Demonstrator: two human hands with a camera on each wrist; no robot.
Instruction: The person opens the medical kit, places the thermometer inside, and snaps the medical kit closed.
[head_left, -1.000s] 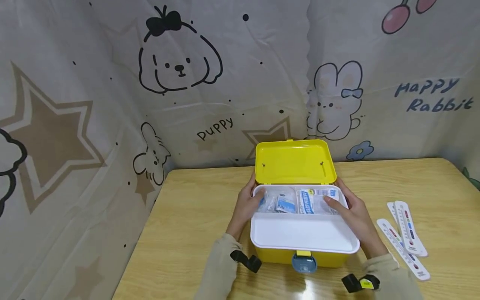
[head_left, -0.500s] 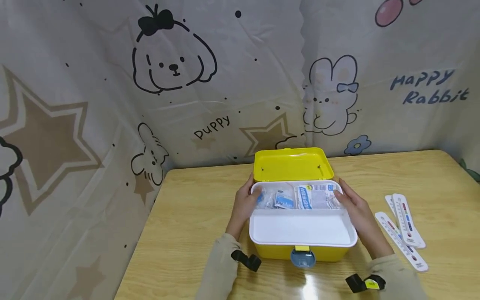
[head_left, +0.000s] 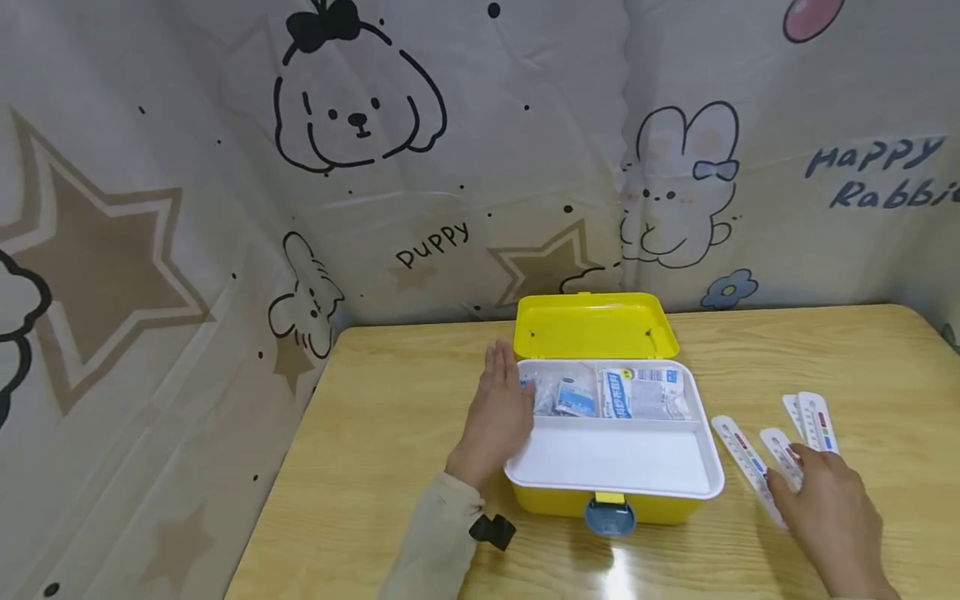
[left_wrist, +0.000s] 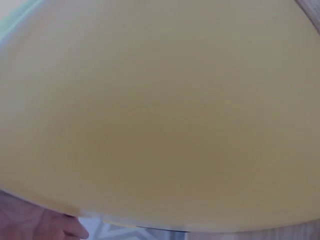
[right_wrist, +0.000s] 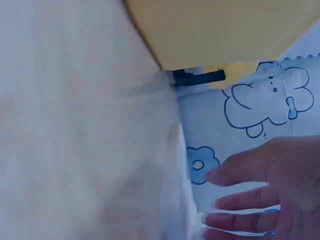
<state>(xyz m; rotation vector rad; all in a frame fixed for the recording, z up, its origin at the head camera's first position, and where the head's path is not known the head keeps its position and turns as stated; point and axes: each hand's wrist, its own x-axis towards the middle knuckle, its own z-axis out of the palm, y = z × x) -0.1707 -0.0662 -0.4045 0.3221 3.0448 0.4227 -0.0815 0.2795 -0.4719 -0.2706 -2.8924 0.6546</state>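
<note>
RIGHT HAND OFF THE BOX, OVER THE STRIPS

We noted one main change from the earlier frames: the right hand (head_left: pixel 828 508) had left the side of the box (head_left: pixel 558 502) and hovered at its four o'clock, over the strips. Its thumb stood apart from its fingers, the grip loose; whether it touched a strip we could not tell. The left hand (head_left: pixel 495 412) had relaxed its earlier hold; its fingers lay straight along the box's ten o'clock side, the thumb at the rim of the tray (head_left: pixel 615 458). A nearest strip (head_left: pixel 742 458) showed where the right hand and forearm had blocked the view.

The box stood on a wood-grain table (head_left: pixel 375 433) with a bright glare spot at its six o'clock. Printed fabric (head_left: pixel 525 167) hung behind and to the nine o'clock side, bearing animals, stars and lettering.

We counted one box, one tray, one raised lid (head_left: pixel 596 329) at twelve o'clock and one latch (head_left: pixel 610 517) at six. At three o'clock lay four visible strips, some partly hidden. The tray's far compartments held at least two packets: a small one (head_left: pixel 576 398) at eleven and a larger one (head_left: pixel 645 393) at one.
</note>
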